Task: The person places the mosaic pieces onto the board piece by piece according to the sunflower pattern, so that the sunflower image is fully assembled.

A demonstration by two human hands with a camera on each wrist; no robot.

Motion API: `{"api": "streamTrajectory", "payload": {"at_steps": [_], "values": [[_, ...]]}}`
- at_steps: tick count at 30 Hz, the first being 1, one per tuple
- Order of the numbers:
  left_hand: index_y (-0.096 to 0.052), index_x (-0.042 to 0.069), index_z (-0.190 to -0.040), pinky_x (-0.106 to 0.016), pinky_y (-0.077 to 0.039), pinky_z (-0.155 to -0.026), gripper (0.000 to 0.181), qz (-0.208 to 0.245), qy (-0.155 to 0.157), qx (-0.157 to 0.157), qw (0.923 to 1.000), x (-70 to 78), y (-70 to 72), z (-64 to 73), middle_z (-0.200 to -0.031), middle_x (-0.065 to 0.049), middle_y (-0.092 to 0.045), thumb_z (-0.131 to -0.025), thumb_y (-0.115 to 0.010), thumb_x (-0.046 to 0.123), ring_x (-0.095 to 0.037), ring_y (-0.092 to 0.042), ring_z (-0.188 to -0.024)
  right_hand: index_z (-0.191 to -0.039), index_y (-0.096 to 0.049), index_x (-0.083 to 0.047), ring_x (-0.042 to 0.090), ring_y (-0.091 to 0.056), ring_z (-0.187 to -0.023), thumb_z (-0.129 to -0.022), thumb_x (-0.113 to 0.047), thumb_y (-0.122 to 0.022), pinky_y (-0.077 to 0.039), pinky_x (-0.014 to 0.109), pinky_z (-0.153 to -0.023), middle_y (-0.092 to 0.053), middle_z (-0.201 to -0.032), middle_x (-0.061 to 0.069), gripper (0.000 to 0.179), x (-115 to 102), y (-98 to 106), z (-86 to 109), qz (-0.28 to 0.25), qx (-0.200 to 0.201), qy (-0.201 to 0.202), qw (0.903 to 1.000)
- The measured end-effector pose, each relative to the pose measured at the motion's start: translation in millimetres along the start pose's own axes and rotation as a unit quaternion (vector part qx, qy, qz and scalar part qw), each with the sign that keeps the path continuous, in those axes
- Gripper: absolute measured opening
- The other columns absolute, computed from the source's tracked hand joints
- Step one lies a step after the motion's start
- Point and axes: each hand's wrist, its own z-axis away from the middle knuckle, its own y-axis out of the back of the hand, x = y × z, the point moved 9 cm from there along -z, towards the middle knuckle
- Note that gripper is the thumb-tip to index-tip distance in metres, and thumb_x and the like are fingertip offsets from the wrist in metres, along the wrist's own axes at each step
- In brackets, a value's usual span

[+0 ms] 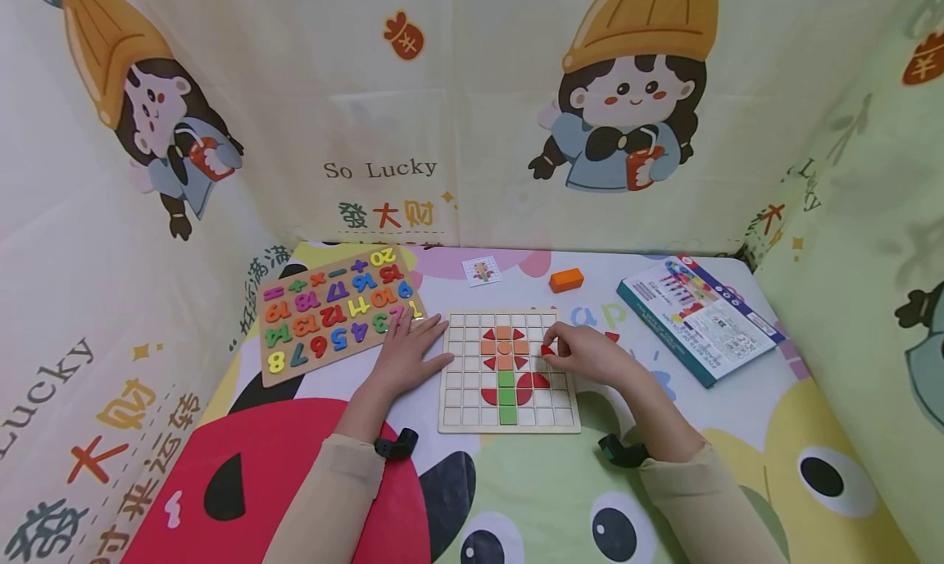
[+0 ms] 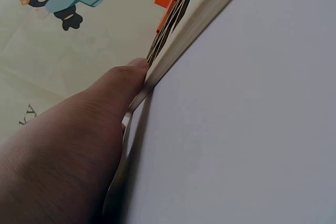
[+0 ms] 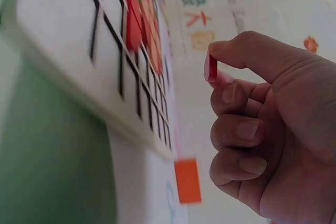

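Observation:
My right hand (image 1: 590,355) pinches a small red piece (image 3: 211,69) between thumb and forefinger, above the right side of a wooden grid board (image 1: 546,416). Its other fingers curl toward the palm. On the board, orange pieces (image 1: 504,333) and red triangles form a flower head. Green squares (image 1: 507,415) make a stem, with rounded red pieces (image 1: 489,396) beside it. My left hand (image 1: 401,355) lies with fingers extended at the board's left side. In the left wrist view the thumb (image 2: 118,80) touches the board's edge (image 2: 184,38).
A number puzzle board (image 1: 269,374) lies at the left, its near corner by the left fingers. Behind the grid board are a pattern card (image 1: 483,271) and an orange block (image 1: 566,280). A boxed set (image 1: 696,318) lies at the right. Printed curtains surround the table.

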Motion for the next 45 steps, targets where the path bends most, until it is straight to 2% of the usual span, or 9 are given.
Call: {"api": "streamTrajectory", "payload": {"at_steps": [3, 12, 16, 22, 29, 45], "values": [[-0.039, 0.031, -0.152, -0.056, 0.006, -0.124, 0.072, -0.002, -0.001, 0.001, 1.0000, 0.1, -0.2, -0.1, -0.161, 0.006, -0.033, -0.091, -0.052, 0.067, -0.037, 0.001, -0.155, -0.110, -0.060, -0.018, 0.015, -0.052, -0.067, -0.091, -0.029, -0.071, -0.041, 0.026, -0.057, -0.056, -0.074, 0.000, 0.025, -12, -13, -5.3, 0.000, -0.011, 0.006, 0.9999], [-0.039, 0.032, -0.152, -0.056, 0.007, -0.124, 0.073, -0.003, 0.001, 0.000, 1.0000, -2.1, -2.9, -0.3, -0.162, 0.007, -0.033, -0.090, -0.052, 0.068, -0.036, 0.004, -0.155, -0.102, -0.061, -0.019, 0.011, -0.052, -0.063, -0.089, -0.028, -0.072, -0.042, 0.024, -0.057, -0.054, -0.067, -0.004, 0.019, -55, -46, -18.0, 0.030, -0.015, 0.071, 0.9969], [-0.039, 0.032, -0.152, -0.057, 0.007, -0.123, 0.073, -0.007, 0.002, -0.004, 1.0000, -2.1, -4.1, -0.1, -0.162, 0.007, -0.033, -0.090, -0.051, 0.068, -0.037, 0.004, -0.155, -0.103, -0.062, -0.019, 0.010, -0.053, -0.063, -0.089, -0.031, -0.072, -0.043, 0.025, -0.057, -0.054, -0.067, -0.005, 0.021, -68, -57, -21.3, 0.038, -0.022, 0.080, 0.9958], [-0.039, 0.033, -0.152, -0.057, 0.006, -0.124, 0.073, -0.012, 0.003, -0.007, 0.9999, -1.2, -3.4, -0.4, -0.162, 0.007, -0.032, -0.090, -0.051, 0.069, -0.036, 0.002, -0.155, -0.107, -0.062, -0.020, 0.009, -0.054, -0.060, -0.090, -0.034, -0.070, -0.046, 0.026, -0.055, -0.057, -0.068, -0.007, 0.024, -73, -67, -24.1, 0.044, -0.026, 0.061, 0.9968], [-0.037, 0.034, -0.153, -0.057, 0.006, -0.124, 0.073, -0.015, 0.003, -0.005, 0.9999, -1.2, -3.4, -1.2, -0.162, 0.008, -0.032, -0.090, -0.050, 0.070, -0.036, 0.002, -0.155, -0.105, -0.061, -0.020, 0.010, -0.048, -0.055, -0.089, -0.033, -0.070, -0.037, 0.025, -0.050, -0.050, -0.060, -0.007, 0.022, -76, -72, -25.1, 0.076, -0.018, 0.063, 0.9949], [-0.038, 0.034, -0.152, -0.057, 0.005, -0.124, 0.073, -0.012, 0.002, 0.007, 0.9999, -0.4, 0.9, -0.3, -0.161, 0.007, -0.033, -0.090, -0.052, 0.069, -0.037, 0.000, -0.155, -0.106, -0.061, -0.021, 0.010, -0.050, -0.056, -0.090, -0.032, -0.071, -0.041, 0.025, -0.051, -0.055, -0.063, -0.007, 0.022, -75, -72, -26.9, 0.072, -0.014, 0.051, 0.9960]]}}
